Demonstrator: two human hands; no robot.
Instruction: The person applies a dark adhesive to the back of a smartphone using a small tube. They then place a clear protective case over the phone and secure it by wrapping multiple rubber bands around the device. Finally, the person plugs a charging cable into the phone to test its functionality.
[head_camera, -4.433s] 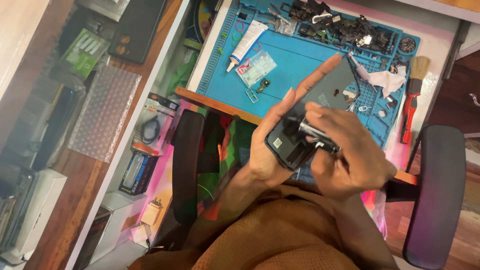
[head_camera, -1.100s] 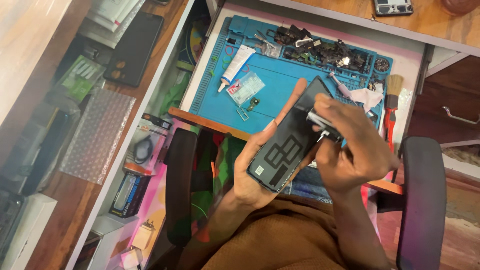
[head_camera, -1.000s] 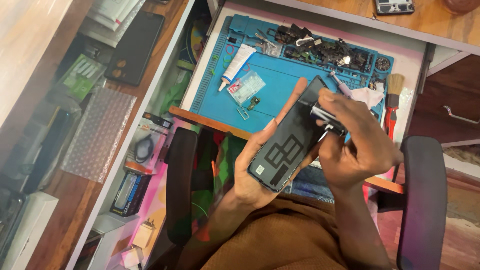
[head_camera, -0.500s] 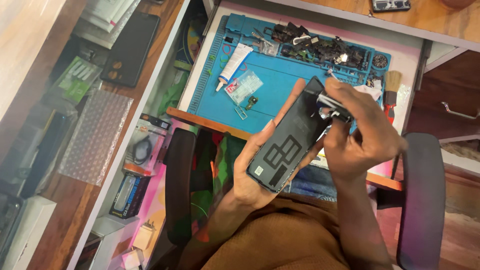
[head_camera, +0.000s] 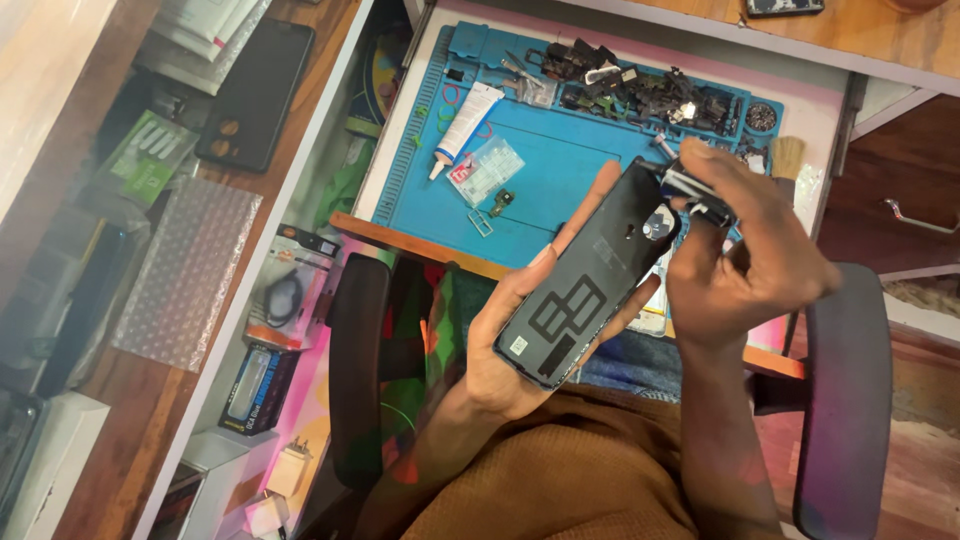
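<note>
Left hand (head_camera: 520, 340) cradles dark phone back panel (head_camera: 590, 270), fingers wrapped along its edges. Right hand (head_camera: 745, 265) pinches small black-and-silver part (head_camera: 695, 195) at panel's top corner. Risk: the pinch slips, part falls among loose bits on blue mat (head_camera: 560, 170) beyond the grip.

A single head-worn camera looks steeply down from close above the person's lap. The blue mat (head_camera: 560, 190) on the surface (head_camera: 820, 110) lies toward twelve o'clock, shelves toward nine, both hands near centre.
</note>
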